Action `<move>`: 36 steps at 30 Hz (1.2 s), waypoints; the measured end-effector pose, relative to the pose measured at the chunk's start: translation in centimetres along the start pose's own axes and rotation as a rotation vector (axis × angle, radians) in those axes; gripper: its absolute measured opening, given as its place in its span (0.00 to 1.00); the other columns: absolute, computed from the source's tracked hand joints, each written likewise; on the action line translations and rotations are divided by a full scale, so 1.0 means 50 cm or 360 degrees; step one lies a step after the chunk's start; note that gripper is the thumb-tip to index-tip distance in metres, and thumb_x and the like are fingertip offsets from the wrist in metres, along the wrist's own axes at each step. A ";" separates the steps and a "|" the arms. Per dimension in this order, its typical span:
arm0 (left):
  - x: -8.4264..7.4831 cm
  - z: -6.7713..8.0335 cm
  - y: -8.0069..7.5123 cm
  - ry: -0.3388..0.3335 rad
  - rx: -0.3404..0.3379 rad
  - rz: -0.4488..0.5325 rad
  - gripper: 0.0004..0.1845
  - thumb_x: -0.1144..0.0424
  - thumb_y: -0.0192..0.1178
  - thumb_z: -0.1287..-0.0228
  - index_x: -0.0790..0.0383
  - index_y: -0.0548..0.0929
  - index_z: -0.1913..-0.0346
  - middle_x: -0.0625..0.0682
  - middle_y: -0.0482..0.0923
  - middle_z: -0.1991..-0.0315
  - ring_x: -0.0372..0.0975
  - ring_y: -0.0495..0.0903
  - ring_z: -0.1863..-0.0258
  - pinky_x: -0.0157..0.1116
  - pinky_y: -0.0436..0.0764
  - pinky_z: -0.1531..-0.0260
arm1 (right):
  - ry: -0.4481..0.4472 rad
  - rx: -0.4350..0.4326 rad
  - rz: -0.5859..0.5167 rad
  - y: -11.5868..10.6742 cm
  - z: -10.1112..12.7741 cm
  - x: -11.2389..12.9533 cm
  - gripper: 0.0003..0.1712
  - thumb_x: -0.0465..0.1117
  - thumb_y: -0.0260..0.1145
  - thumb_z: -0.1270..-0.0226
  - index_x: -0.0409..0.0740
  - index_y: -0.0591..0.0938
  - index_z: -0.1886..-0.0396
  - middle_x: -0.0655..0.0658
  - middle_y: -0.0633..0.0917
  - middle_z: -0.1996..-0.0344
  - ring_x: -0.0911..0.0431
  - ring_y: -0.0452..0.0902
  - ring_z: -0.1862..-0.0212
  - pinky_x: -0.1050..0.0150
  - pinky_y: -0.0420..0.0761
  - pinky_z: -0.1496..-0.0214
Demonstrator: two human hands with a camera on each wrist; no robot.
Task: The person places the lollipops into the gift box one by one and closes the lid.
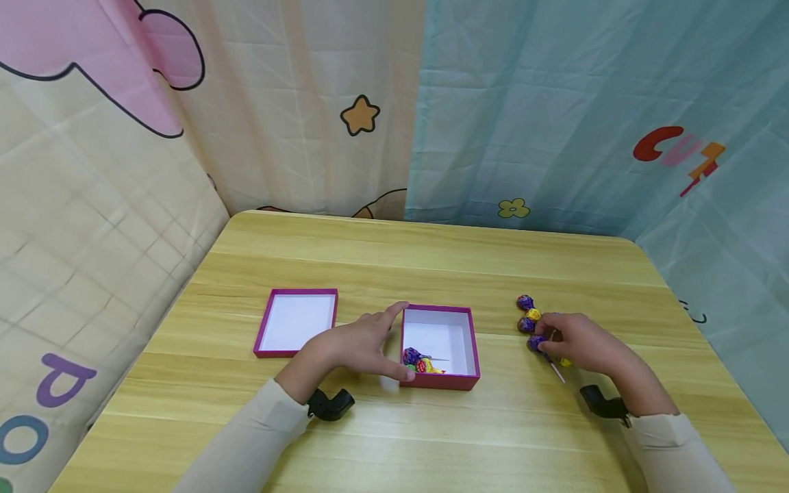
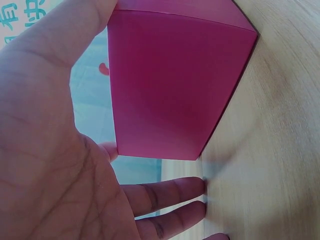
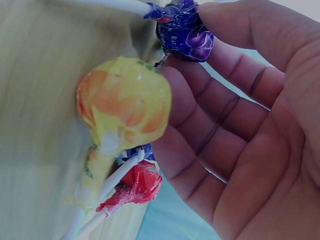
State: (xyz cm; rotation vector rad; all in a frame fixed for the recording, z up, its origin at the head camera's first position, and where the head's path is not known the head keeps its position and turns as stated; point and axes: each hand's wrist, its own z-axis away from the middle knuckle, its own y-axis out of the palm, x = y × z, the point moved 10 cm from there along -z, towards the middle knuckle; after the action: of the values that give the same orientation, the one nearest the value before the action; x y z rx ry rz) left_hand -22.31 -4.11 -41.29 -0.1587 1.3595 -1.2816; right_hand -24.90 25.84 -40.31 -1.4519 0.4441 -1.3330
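Right wrist view: curled fingers point(image 3: 225, 107) pinch the purple lollipop point(image 3: 184, 31).

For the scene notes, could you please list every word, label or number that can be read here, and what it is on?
"CU": big red and pink letters on the blue curtain; further letters run into a fold, unreadable.
"P" and "O": purple and blue letters on the left curtain, cut off.
Two Chinese characters on the backdrop: cut off, not readable.
Print on the purple lollipop wrapper: too blurred to read.

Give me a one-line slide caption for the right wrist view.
Right hand pinches a purple-wrapped lollipop, beside yellow and red ones.
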 end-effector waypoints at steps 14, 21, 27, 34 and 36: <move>0.005 -0.001 0.003 -0.0017 -0.0002 -0.0011 0.65 0.30 0.69 0.53 0.45 0.41 0.20 0.56 0.56 0.24 0.53 0.52 0.25 0.54 0.60 0.32 | -0.0117 -0.0036 -0.0100 -0.018 0.004 0.033 0.05 0.33 0.66 0.32 0.43 0.80 0.59 0.51 0.81 0.75 0.59 0.74 0.77 0.64 0.74 0.77; 0.006 0.001 0.002 -0.0027 -0.0006 -0.0018 0.65 0.30 0.69 0.54 0.45 0.41 0.20 0.56 0.57 0.24 0.52 0.53 0.25 0.54 0.60 0.32 | -0.0116 -0.0017 -0.0135 -0.021 -0.004 0.058 0.06 0.32 0.64 0.31 0.44 0.81 0.57 0.49 0.81 0.71 0.56 0.75 0.74 0.62 0.77 0.79; 0.006 0.000 0.001 -0.0033 -0.0010 -0.0023 0.65 0.30 0.69 0.54 0.44 0.41 0.20 0.55 0.57 0.24 0.52 0.54 0.25 0.55 0.61 0.32 | -0.0189 -0.0065 -0.0081 -0.034 -0.013 0.098 0.05 0.35 0.67 0.32 0.48 0.81 0.60 0.52 0.83 0.66 0.55 0.78 0.62 0.63 0.80 0.75; 0.002 0.000 0.000 -0.0024 -0.0007 0.0006 0.65 0.31 0.70 0.54 0.45 0.41 0.20 0.54 0.57 0.24 0.50 0.55 0.26 0.53 0.61 0.32 | -0.0316 -0.0088 0.0035 -0.041 -0.026 0.147 0.08 0.33 0.67 0.33 0.49 0.82 0.58 0.57 0.82 0.66 0.59 0.77 0.64 0.64 0.80 0.63; 0.003 0.000 0.001 -0.0025 -0.0005 0.0009 0.65 0.30 0.70 0.54 0.45 0.41 0.20 0.54 0.57 0.24 0.50 0.56 0.26 0.53 0.61 0.32 | -0.0349 -0.0090 0.0049 -0.042 -0.030 0.159 0.08 0.33 0.67 0.33 0.49 0.82 0.58 0.58 0.82 0.65 0.60 0.76 0.64 0.64 0.80 0.63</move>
State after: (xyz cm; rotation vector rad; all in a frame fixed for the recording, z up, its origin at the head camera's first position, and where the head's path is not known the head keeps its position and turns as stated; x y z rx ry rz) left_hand -22.34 -4.18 -41.41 -0.1666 1.3480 -1.2710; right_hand -24.54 19.40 -34.97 -1.6115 0.3608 -1.1295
